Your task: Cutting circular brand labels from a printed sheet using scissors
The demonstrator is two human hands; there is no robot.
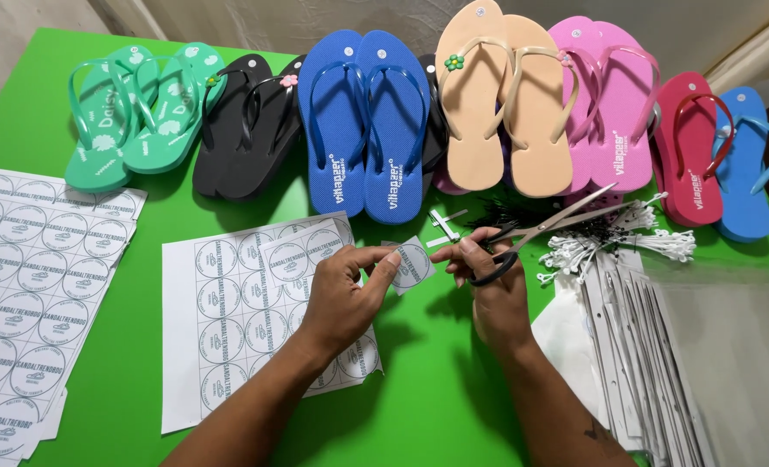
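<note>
Paper label (413, 265), a small cut piece with a round print, is what I see pinched between the thumb and fingers of my left hand (343, 292), held just above the green counter (436, 389) in front of me. Going from the biggest things down: the counter carries a row of flip-flop pairs along its far edge, green (134, 117), black (244, 125), blue (364, 125), beige (501, 108), pink (613, 108), red (689, 147) and light blue (747, 164). A large sheet of round labels (30, 303) lies at the left, and a second label sheet (229, 320) lies under my left forearm. A stack of clear plastic bags (661, 346) sits at the right, with white plastic tag fasteners (609, 242) just beyond it. My right hand (492, 285) is closed through the black handles of the scissors (544, 229), whose blades point away to the right, slightly parted, near the label but not on it.
</note>
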